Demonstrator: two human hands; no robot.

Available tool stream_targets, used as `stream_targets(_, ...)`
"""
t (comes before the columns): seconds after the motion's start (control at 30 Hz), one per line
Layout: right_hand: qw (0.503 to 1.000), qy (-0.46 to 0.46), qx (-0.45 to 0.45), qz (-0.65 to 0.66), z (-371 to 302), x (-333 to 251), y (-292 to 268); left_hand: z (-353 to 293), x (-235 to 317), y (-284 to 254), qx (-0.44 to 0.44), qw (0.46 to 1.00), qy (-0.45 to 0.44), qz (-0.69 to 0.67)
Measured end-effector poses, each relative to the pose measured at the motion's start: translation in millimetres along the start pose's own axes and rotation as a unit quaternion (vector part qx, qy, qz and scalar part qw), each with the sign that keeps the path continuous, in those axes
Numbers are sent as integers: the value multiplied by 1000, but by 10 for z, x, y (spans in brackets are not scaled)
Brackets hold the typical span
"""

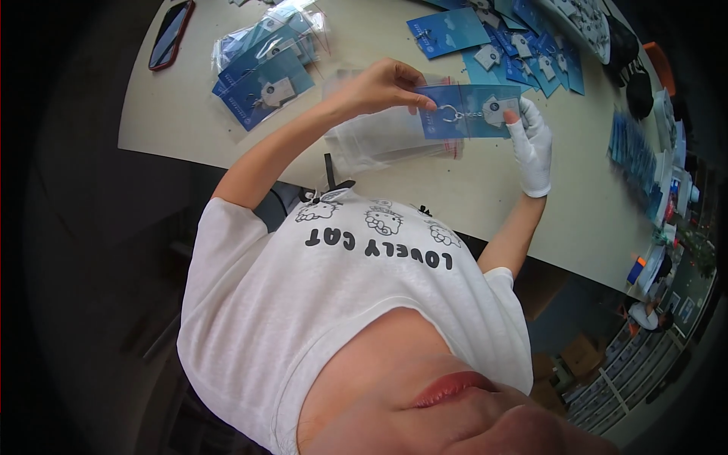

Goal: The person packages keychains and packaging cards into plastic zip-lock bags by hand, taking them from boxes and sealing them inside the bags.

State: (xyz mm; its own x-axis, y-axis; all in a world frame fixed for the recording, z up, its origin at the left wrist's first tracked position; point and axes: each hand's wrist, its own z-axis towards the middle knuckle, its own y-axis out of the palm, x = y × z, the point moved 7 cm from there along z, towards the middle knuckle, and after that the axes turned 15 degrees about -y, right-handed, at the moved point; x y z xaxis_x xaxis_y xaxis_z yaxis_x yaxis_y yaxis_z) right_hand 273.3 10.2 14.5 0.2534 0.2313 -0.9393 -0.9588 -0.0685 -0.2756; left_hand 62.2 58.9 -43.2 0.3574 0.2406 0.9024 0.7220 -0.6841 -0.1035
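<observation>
One blue card (472,131) spans two hands on my feed, raised over the tabletop (576,220). I have the bare left hand (387,87) pinching its left end; the right hand (533,144), in one white glove (537,182) with the thumb tip uncovered, grasps the opposite end, thumb against one shirt-shaped charm (493,114). One metal ring (450,114) and one short chain (476,116) extend from that charm across the card.

Behind the card I see clear bags (364,144), layered too closely for me to count, reaching toward the tabletop's near edge. Toward the left edge, at least three bagged cards (256,83) overlap, and one phone (171,36) lies close to that edge. Away from the near edge, on the right half, I make out at least five white charms (487,55) among a loose pile of cards (451,32), with one tray (604,44) of similar charms beyond. One blurred row of cards (635,163) is by the right edge; one orange-and-blue box (635,269) sits at the near right corner.
</observation>
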Motion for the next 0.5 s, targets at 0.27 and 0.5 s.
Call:
stream_targets(0.27, 983, -80, 157, 53, -73, 211, 364, -126, 161, -157, 44, 990, 61, 116)
stream_targets(0.5, 964, -156, 215, -13, -202, -50, 621, -119, 3, -117, 0, 997, 2, 77)
